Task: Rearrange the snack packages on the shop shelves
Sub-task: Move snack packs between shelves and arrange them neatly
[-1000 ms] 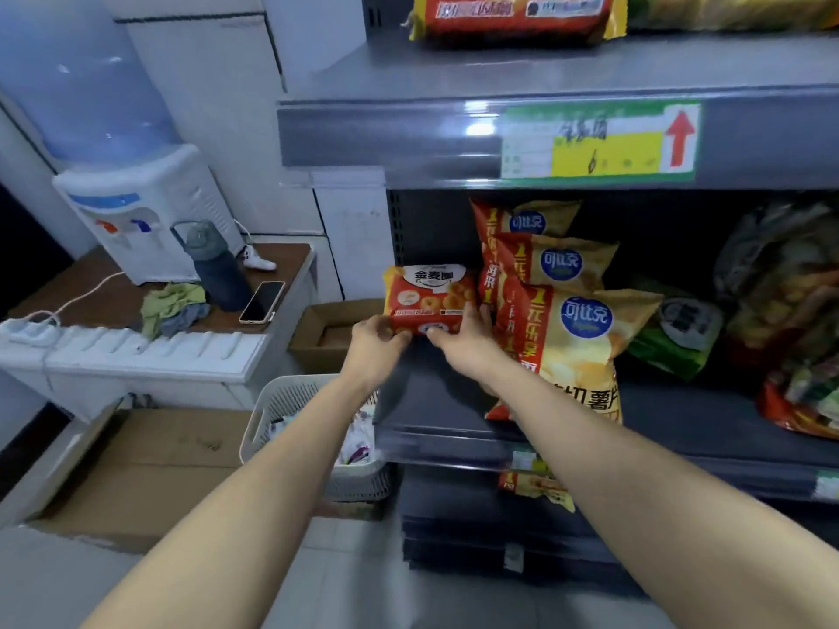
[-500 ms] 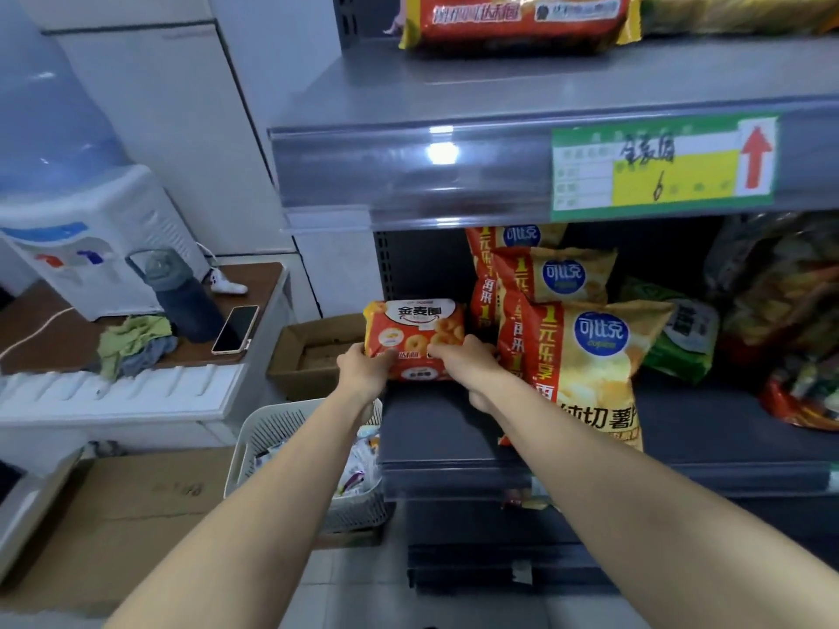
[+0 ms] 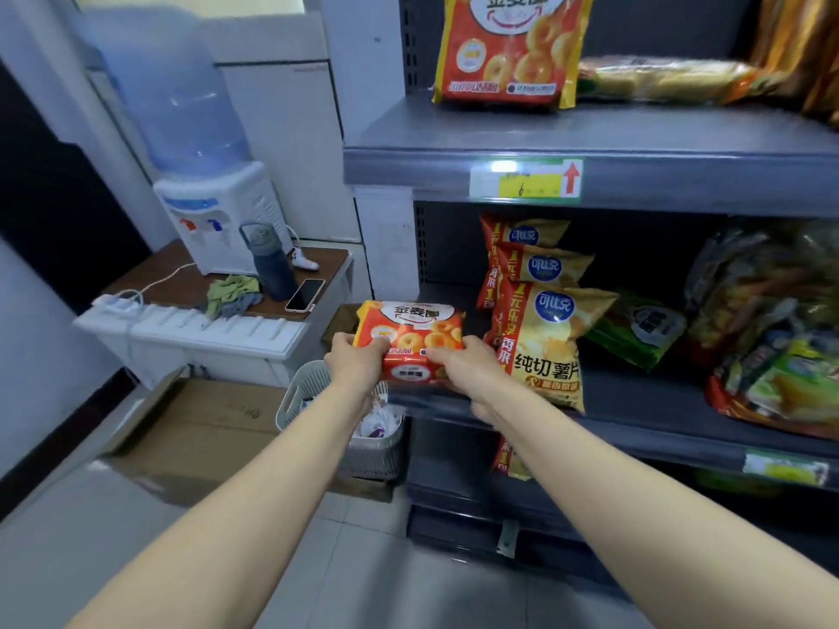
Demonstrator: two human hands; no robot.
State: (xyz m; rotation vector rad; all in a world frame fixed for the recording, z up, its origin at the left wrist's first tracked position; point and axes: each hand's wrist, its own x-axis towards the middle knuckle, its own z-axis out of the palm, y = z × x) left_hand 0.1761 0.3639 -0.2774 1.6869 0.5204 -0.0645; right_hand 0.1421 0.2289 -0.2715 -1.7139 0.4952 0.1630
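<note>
1. The red ring-snack pack (image 3: 408, 338) is held upright over the left end of the middle shelf (image 3: 635, 401).
2. The left hand (image 3: 356, 360) pinches its lower left corner.
3. The right hand (image 3: 463, 365) pinches its lower right edge.

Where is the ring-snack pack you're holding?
Head view, centre: the pack, gripped by left hand and right hand, at the middle shelf's left front edge, beside yellow chip bags.

Red-orange all over the small snack packet (image 3: 408, 340), golden rings printed across, white panel up top. Same red, same rings on the big packet (image 3: 506, 47) above. Yellow and red on the crisp bags (image 3: 540, 347), round blue badge on each. Green on the pouch (image 3: 635, 329). Dull grey on the shelf (image 3: 681, 133); green and yellow on the price tag (image 3: 526, 180), red arrow.
</note>
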